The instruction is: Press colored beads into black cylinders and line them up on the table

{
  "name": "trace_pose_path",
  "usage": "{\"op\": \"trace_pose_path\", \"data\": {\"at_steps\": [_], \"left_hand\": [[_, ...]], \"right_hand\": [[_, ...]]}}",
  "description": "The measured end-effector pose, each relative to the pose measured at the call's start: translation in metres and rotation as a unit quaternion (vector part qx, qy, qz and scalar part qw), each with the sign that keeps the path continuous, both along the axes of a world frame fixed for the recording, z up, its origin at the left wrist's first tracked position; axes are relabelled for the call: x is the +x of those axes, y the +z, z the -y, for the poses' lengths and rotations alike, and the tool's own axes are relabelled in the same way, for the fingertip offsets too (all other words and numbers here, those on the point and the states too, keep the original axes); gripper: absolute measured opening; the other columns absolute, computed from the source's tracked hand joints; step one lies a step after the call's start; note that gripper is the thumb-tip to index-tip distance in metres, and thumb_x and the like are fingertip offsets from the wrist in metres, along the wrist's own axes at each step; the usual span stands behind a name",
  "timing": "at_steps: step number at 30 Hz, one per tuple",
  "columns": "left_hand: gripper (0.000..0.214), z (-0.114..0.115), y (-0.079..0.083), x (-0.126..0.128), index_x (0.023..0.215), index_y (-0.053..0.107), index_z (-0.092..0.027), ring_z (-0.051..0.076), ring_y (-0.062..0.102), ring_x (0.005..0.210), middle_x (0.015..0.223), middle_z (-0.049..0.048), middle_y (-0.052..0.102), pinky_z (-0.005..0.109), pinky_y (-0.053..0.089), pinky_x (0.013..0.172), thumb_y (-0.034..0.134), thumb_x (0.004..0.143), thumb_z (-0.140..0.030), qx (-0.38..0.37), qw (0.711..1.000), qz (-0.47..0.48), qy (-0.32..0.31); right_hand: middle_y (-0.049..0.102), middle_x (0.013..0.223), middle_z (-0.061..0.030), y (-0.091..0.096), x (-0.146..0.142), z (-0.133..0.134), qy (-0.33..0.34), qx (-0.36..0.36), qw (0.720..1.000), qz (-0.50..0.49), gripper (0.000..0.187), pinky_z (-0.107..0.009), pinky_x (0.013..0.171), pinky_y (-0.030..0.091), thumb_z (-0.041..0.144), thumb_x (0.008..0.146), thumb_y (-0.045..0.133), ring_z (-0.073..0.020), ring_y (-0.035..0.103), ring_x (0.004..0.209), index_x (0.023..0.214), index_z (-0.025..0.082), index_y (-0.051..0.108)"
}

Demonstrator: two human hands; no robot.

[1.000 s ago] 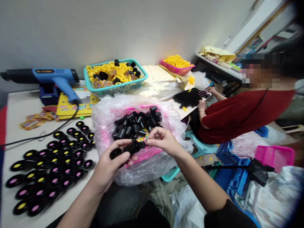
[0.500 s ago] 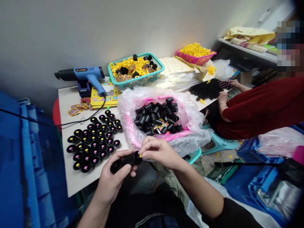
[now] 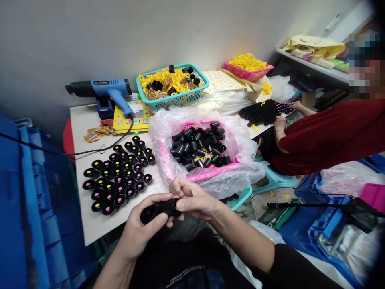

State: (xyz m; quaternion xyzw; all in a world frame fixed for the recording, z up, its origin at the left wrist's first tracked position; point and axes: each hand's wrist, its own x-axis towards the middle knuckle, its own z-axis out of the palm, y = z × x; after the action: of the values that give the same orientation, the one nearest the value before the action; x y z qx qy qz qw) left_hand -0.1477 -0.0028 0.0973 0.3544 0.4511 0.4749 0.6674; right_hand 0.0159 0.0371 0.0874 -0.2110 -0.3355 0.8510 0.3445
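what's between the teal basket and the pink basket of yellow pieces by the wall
In the head view, a pale patterned sheet lies between them.

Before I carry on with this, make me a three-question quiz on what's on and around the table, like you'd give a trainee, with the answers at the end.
1. Multiple choice: what colour is the cylindrical piece held by the left hand? A: pink. B: black. C: teal.
2. True or false: in this view, the teal basket is to the right of the heat gun.
3. Fill in: the black cups lined up on the table have centres that are either yellow or ____.

Key: 1. B. 2. True. 3. Pink.
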Motion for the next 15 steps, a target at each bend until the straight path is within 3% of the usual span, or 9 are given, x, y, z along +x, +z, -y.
{"op": "trace_pose_path", "data": {"at_steps": [3,8,15], "left_hand": [[0.032,0.001,0.001,0.003,0.089,0.071,-0.019,0.019,0.066,0.060,0.081,0.0065,0.073,0.026,0.052,0.053,0.080,0.062,-0.033,-0.013,1.000,0.022,-0.011],[0.036,0.007,-0.002,0.007,0.089,0.072,-0.020,0.014,0.064,0.060,0.074,0.0039,0.071,0.021,0.050,0.054,0.084,0.058,-0.033,-0.063,0.995,0.069,0.026],[0.039,0.017,-0.008,-0.004,0.088,0.070,-0.019,0.011,0.061,0.056,0.072,0.0023,0.069,0.018,0.049,0.052,0.085,0.055,-0.034,-0.090,0.990,0.093,0.057]], "right_hand": [[0.042,0.074,0.0081,-0.003,0.000,0.003,-0.011,0.016,1.000,-0.019,0.052,-0.014,0.046,0.049,0.033,0.064,0.083,-0.0045,0.057,0.053,0.078,0.020,0.035],[0.048,0.076,0.0071,-0.006,0.000,0.009,-0.001,0.057,0.998,0.015,0.050,-0.019,0.055,0.052,0.039,0.071,0.078,-0.0092,0.065,0.061,0.084,0.021,0.033],[0.048,0.076,0.0056,-0.002,-0.009,0.011,0.020,0.152,0.985,0.080,0.040,-0.022,0.060,0.047,0.048,0.082,0.064,-0.0085,0.059,0.064,0.089,0.021,0.035]]}}
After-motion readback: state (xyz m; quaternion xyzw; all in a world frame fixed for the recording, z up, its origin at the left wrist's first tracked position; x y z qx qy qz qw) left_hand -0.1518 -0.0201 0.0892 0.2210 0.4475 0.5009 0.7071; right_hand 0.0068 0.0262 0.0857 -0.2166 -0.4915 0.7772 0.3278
